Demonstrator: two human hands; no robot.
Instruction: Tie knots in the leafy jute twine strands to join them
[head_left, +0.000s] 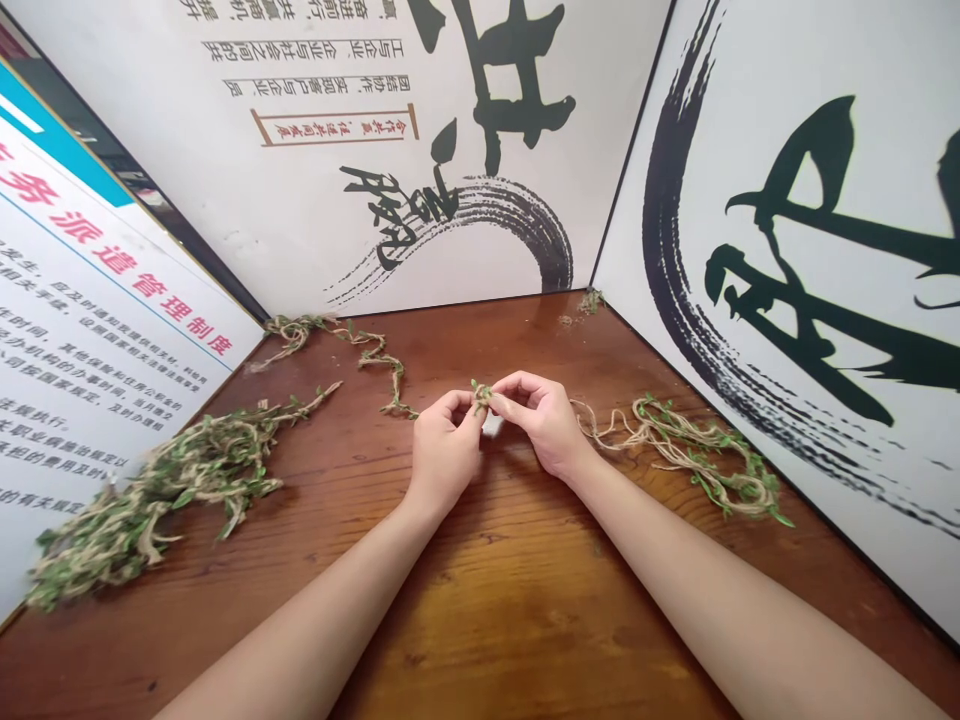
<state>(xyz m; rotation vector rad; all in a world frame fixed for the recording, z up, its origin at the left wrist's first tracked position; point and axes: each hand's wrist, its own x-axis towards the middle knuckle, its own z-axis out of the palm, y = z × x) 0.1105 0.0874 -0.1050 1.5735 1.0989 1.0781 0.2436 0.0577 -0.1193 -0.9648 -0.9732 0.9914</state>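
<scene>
My left hand (448,447) and my right hand (545,420) meet over the middle of the wooden table. Thumbs and fingers of both pinch a small knotted bit of leafy twine (481,394), tan with green leaves. From behind my left hand, a wavy length of the same leafy twine (391,375) runs back to the far left corner. To the right of my right hand lie loose loops of leafy twine (720,465), joined to bare tan strands (619,430). Most of what sits between my fingertips is hidden.
A large heap of leafy twine (165,500) lies on the left of the table (495,600). White panels with dark lettering (480,230) stand upright along the back and both sides. A small leafy scrap (591,300) lies in the far right corner.
</scene>
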